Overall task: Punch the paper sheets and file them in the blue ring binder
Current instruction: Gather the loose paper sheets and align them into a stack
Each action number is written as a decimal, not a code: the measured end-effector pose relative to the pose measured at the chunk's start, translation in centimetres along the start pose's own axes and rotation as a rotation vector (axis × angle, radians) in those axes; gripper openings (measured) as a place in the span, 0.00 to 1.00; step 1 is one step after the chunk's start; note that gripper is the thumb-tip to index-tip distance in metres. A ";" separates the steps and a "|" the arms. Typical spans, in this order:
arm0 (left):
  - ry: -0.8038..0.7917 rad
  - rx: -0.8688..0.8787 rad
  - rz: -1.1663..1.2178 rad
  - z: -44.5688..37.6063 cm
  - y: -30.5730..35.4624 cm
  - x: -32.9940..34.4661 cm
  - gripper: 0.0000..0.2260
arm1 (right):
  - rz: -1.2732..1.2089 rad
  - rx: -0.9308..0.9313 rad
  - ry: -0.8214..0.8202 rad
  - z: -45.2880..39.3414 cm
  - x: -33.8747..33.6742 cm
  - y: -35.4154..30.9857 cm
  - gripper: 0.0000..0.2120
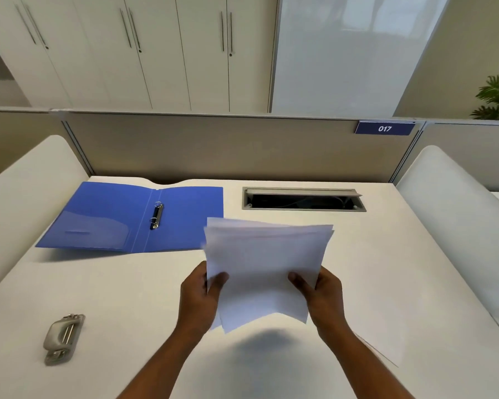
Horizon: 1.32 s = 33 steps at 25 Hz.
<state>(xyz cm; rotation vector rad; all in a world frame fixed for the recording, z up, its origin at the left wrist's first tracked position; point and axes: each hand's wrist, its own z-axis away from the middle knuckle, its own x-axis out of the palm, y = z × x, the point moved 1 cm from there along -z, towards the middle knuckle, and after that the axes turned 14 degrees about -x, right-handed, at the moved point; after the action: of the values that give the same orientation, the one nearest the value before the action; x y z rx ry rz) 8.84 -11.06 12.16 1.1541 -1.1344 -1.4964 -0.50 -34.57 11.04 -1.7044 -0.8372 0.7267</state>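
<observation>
A loose stack of white paper sheets is held above the white desk, its edges fanned and uneven. My left hand grips the stack's left side, thumb on top. My right hand grips its right side the same way. The blue ring binder lies open flat at the back left of the desk, its metal rings along the spine. A grey metal hole punch sits at the front left of the desk, apart from both hands.
One more white sheet lies flat on the desk under my right forearm. An open cable hatch is set into the desk at the back. Beige partition walls and white side screens enclose the desk.
</observation>
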 end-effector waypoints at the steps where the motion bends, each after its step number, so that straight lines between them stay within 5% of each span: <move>1: 0.008 0.008 0.007 0.2 0.0 0.3 0.05 | 0.002 0.009 0.021 0.1 0.4 0.1 0.04; 8: 0.024 0.127 0.050 1.3 1.0 1.1 0.10 | -0.044 -0.036 0.063 0.6 1.6 -0.2 0.18; 13: 0.039 0.061 0.112 1.6 0.7 1.5 0.08 | 0.008 0.016 0.062 1.0 2.1 1.1 0.06; 18: 0.077 0.048 0.098 1.7 0.3 1.5 0.14 | 0.022 -0.014 0.016 1.1 2.0 1.1 0.13; 33: -0.036 -0.159 -0.035 2.1 -4.6 2.3 0.15 | 0.200 0.066 -0.070 3.0 1.1 4.4 0.08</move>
<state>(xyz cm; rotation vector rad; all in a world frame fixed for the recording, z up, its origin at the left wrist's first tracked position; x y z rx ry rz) 5.87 -12.23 7.58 1.0464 -1.0040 -1.6095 -1.47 -32.90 5.90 -1.7276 -0.6879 0.9438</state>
